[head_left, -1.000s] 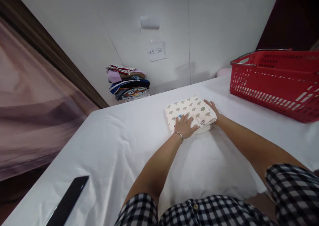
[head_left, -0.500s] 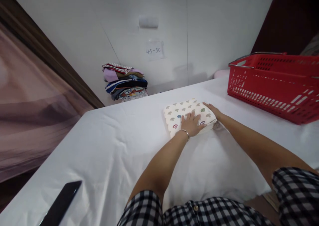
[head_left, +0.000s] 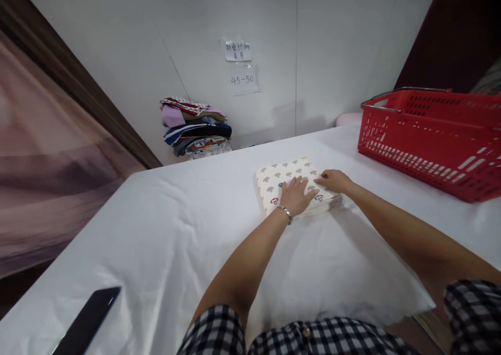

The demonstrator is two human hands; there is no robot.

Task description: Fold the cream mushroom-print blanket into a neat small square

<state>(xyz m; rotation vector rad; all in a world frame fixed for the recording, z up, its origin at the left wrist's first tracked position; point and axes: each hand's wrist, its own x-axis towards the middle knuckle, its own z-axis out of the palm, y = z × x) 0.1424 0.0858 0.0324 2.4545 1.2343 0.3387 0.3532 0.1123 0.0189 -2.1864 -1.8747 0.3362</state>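
Observation:
A folded cream cloth (head_left: 279, 173) printed with small mushrooms lies as a thick, squared bundle on the white-covered table. My left hand (head_left: 295, 196) rests flat on top of it with the fingers spread, a bracelet at the wrist. At the cloth's right edge, my right hand (head_left: 333, 181) has its fingers bent and drawn together, pinching the top layer near the side. Several stacked layers show along the near right edge, below my right hand.
A red plastic basket (head_left: 430, 141) with metal handles stands to the right. A black phone-like object (head_left: 88, 318) lies front left on the white tablecloth (head_left: 156, 229). Beyond the far edge is a pile of folded fabrics (head_left: 195, 128), with paper signs (head_left: 245, 78) on the wall.
My right hand has gone from lying along the cloth's right side to a bent-finger pinch at its edge. My left hand stays flat, shifted slightly left and down.

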